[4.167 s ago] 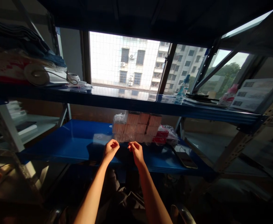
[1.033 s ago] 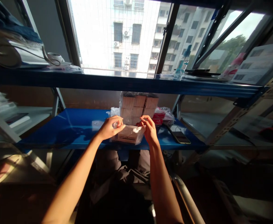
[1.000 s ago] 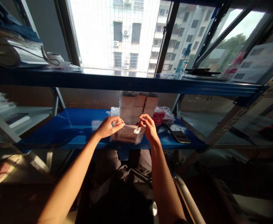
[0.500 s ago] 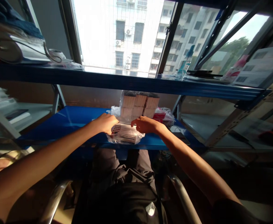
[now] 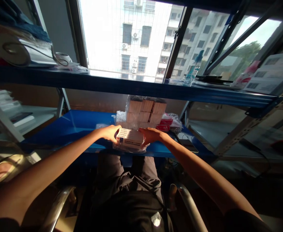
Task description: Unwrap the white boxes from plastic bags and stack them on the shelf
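A small white printed box (image 5: 131, 138) is gripped at its two ends, between my hands, over the front of the blue table. My left hand (image 5: 111, 133) holds its left end, and my right hand (image 5: 151, 135) is wrapped round the right end. Clear plastic (image 5: 129, 149) shows below and around the box; whether the box is inside it I cannot tell. Just behind stands a stack of light brown cartons (image 5: 145, 111) in clear wrap.
Red packets (image 5: 165, 124) in clear plastic lie right of the cartons, with a dark phone-like slab (image 5: 186, 143) in front. A blue shelf beam (image 5: 131, 86) crosses above the blue table (image 5: 76, 125). A person's foot in a sandal (image 5: 2, 169) is at the lower left.
Both hands have moved from above the plastic-covered box down to its ends and now clasp it. The box's printed front now faces me more clearly.
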Demonstrator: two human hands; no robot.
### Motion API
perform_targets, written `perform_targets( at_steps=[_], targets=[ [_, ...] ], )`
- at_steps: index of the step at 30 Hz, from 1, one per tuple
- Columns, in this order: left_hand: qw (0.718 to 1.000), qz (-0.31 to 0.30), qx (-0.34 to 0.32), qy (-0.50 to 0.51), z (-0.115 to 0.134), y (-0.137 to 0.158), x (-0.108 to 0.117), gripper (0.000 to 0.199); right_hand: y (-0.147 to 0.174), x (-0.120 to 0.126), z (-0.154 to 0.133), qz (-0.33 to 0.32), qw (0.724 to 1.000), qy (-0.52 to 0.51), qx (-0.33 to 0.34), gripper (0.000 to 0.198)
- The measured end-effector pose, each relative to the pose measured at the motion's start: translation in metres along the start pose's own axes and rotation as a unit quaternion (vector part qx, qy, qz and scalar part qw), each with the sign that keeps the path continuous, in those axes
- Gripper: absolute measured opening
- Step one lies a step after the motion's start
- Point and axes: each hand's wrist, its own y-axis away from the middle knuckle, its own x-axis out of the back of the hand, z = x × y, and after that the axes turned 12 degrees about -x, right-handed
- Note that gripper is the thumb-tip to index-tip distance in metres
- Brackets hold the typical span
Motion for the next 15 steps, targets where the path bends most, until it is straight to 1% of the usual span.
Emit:
perform_targets(
  at_steps=[3, 5, 8, 11, 13, 15],
  targets=[
    [0.996, -0.033, -0.025, 0.08, -0.006, 0.009, -0.003, 0.063, 0.009, -0.002, 0.003, 0.028, 0.997, -0.064, 0.042, 0.088],
    [0.994, -0.03, -0.034, 0.103, -0.007, 0.013, -0.005, 0.064, 0.014, -0.004, 0.002, 0.048, 0.993, -0.084, 0.067, 0.093],
    [0.991, -0.038, -0.033, 0.12, -0.006, 0.014, -0.006, 0.067, 0.021, -0.005, -0.007, 0.053, 0.993, -0.083, 0.067, 0.089],
    [0.992, -0.017, -0.036, 0.123, -0.005, 0.015, -0.003, 0.076, 0.026, -0.008, -0.017, 0.055, 0.993, -0.096, 0.048, 0.081],
    [0.993, -0.003, -0.039, 0.115, -0.005, 0.018, -0.001, 0.079, 0.028, -0.013, -0.022, 0.075, 0.987, -0.138, 0.024, 0.074],
    [0.993, -0.003, -0.029, 0.113, -0.004, 0.022, 0.001, 0.078, 0.028, -0.019, -0.025, 0.096, 0.976, -0.195, -0.005, 0.068]
  ],
)
